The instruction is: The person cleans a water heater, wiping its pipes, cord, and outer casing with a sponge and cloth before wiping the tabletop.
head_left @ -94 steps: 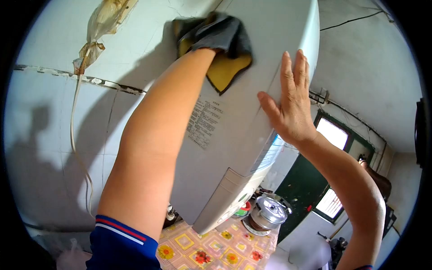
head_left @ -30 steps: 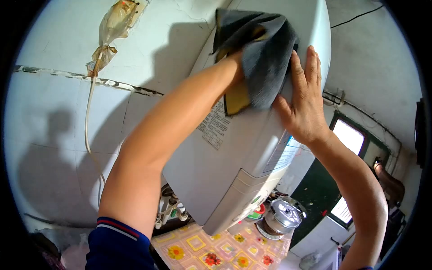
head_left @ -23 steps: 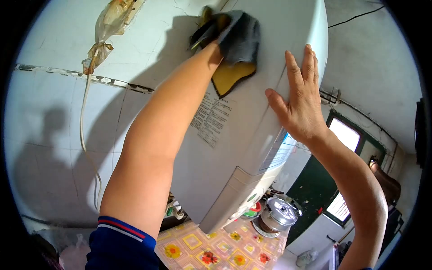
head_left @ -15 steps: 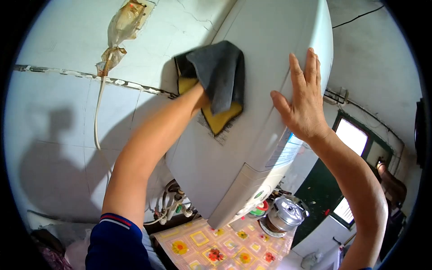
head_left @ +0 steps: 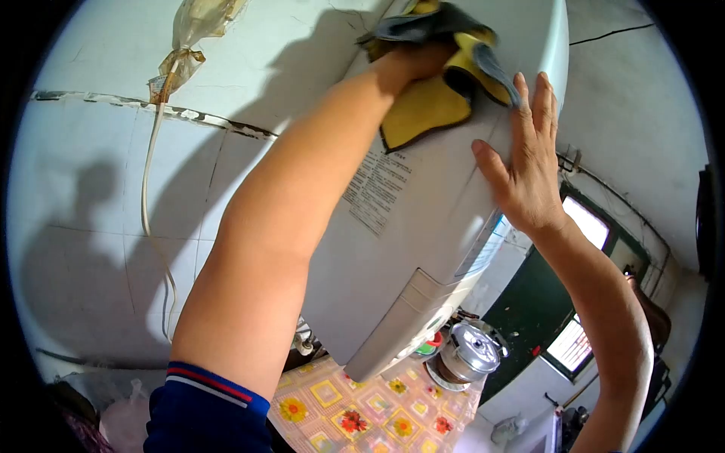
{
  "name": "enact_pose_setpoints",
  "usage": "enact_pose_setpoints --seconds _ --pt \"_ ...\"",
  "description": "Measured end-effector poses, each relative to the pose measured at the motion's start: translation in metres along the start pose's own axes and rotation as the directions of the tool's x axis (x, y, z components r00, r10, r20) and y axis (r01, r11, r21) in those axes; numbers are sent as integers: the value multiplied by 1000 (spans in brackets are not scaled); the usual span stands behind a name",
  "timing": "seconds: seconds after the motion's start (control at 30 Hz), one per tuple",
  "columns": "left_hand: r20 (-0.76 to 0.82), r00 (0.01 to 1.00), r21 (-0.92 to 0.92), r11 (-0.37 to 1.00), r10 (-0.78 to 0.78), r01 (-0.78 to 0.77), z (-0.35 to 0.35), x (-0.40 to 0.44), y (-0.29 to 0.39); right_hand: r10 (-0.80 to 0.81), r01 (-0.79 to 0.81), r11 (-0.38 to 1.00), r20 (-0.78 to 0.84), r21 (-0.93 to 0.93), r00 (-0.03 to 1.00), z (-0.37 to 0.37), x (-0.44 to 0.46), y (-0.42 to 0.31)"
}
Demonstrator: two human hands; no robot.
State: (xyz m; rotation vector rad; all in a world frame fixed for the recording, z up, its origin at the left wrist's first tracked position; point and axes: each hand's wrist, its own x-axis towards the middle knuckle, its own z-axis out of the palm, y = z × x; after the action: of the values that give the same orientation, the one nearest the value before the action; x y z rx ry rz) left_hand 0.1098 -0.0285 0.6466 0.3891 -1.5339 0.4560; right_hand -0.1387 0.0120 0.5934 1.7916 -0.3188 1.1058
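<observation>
A large white appliance, which looks like a water heater (head_left: 423, 226), juts from the wall in front of me. My left hand (head_left: 429, 60) is closed on a yellow and dark grey cleaning cloth (head_left: 427, 113) pressed to the heater's upper side face; folds of cloth hide most of the fingers. Below the cloth, a printed text label (head_left: 377, 192) shows on the same face. My right hand (head_left: 529, 170) lies on the heater's front edge with its fingers spread, holding nothing.
Under the heater stands a table with a flowered tablecloth (head_left: 325, 392), carrying a lidded metal pot (head_left: 474, 351). A white cable (head_left: 145, 181) hangs down the tiled wall at left from a plastic-wrapped fitting (head_left: 200, 30). A dark green door (head_left: 521, 302) is at right.
My left hand has moved up and to the right with the cloth, uncovering more of the printed label. The cloth is now bunched with more yellow showing. My right hand stays against the heater.
</observation>
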Motion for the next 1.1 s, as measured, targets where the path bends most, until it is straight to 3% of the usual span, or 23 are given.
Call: enact_pose_setpoints --seconds 0.1,0.2,0.37,0.47,0.7,0.87,1.1 --pt "-30 992 -202 973 -119 111 -17 -22 -15 26 -26 1000 14 -7 1000 2 0 0" --pt "-15 968 -458 863 -249 215 -28 -62 -18 -5 3 999 -39 -38 999 7 0 1" --pt "12 949 -233 922 -316 310 -26 -154 4 -9 8 1000 -43 -23 999 6 -1 0" --pt "50 963 -106 957 -266 270 -14 -187 28 -31 29 999 -70 -23 997 6 0 1" --pt "58 997 22 998 -53 52 -3 -104 31 0 0 1000 -29 -6 1000 6 -2 3" --pt "-28 993 4 993 -115 115 -25 -83 -5 -11 10 1000 -19 -11 1000 6 -2 7" --pt "-57 961 38 961 -272 275 -26 -216 11 -20 21 1000 -67 18 998 12 -2 7"
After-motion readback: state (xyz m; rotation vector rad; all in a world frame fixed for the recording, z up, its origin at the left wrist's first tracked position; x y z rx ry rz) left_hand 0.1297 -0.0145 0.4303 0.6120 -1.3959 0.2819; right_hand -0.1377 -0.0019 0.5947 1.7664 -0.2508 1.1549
